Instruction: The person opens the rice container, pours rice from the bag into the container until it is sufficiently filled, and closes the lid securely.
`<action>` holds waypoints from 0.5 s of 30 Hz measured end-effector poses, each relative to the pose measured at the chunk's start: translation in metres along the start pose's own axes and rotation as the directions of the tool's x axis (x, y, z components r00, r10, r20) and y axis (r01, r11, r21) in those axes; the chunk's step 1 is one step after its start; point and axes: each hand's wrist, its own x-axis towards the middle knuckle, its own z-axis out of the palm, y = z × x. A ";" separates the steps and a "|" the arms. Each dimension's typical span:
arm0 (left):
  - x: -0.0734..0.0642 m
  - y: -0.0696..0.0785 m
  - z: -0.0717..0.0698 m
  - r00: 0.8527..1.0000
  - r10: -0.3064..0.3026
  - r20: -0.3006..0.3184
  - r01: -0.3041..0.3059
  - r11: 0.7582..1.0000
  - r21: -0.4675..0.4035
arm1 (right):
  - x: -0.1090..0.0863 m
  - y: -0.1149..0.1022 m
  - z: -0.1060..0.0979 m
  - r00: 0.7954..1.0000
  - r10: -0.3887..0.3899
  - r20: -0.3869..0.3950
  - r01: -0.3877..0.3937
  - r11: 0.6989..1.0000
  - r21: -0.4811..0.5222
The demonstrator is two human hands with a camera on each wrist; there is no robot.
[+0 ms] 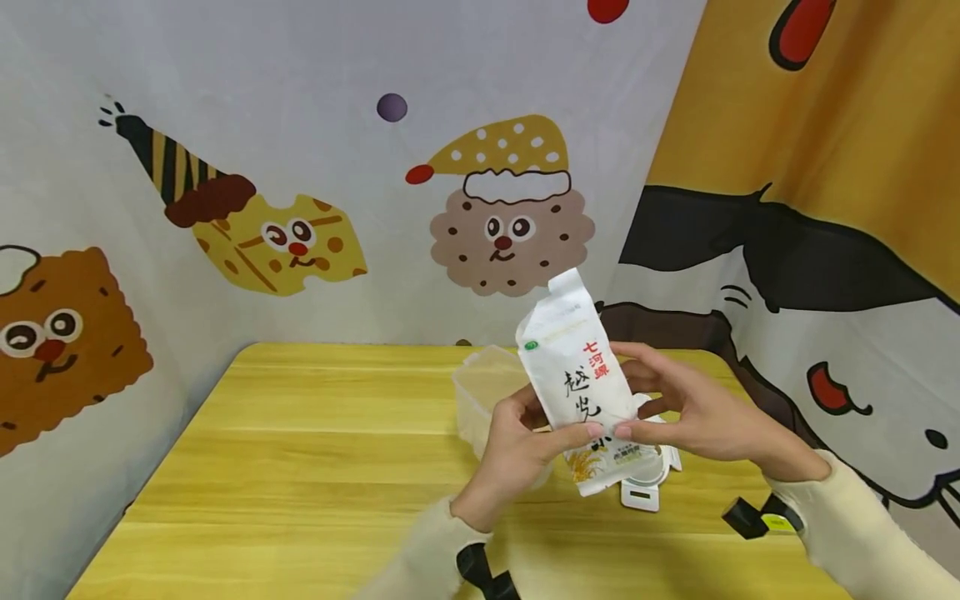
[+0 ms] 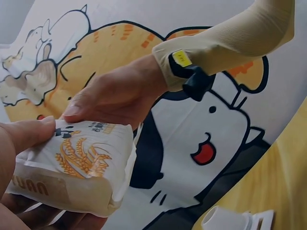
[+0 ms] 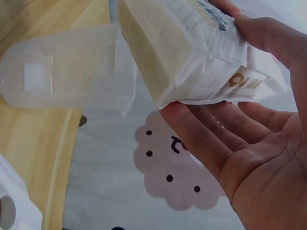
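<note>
A white rice bag (image 1: 577,383), printed with red and black characters and golden ears of grain, is held up over the table between both hands. My left hand (image 1: 517,442) grips its left side, thumb across the front and fingers behind. My right hand (image 1: 690,408) holds the other side, its thumb on the front close to the left thumb. Fingers of the right hand (image 3: 259,153) support the bag from beneath in the right wrist view. The bag's folded top points up and its flat bottom end (image 2: 62,189) faces the left wrist camera.
Behind the bag, a translucent plastic container (image 1: 472,396) stands on the wooden table (image 1: 300,450). A white plastic device (image 1: 640,497) with a small dark window lies partly hidden below the right hand. A cartoon-printed curtain (image 1: 300,100) hangs along the table's far edge and right side.
</note>
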 end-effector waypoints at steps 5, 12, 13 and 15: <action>0.000 -0.006 0.011 0.998 -0.059 0.005 0.059 0.991 -0.116 | -0.006 0.000 -0.009 0.999 0.042 0.006 -0.041 0.998 -0.056; 0.002 -0.014 0.026 0.988 -0.150 -0.025 0.142 0.968 -0.205 | -0.014 -0.002 -0.019 0.998 0.066 -0.003 -0.066 0.989 -0.135; 0.003 -0.015 0.028 0.986 -0.162 -0.032 0.152 0.966 -0.208 | -0.014 -0.002 -0.020 0.998 0.066 -0.001 -0.065 0.988 -0.141; 0.004 -0.017 0.032 0.982 -0.185 -0.048 0.171 0.961 -0.215 | -0.015 -0.001 -0.022 0.998 0.066 0.003 -0.065 0.986 -0.153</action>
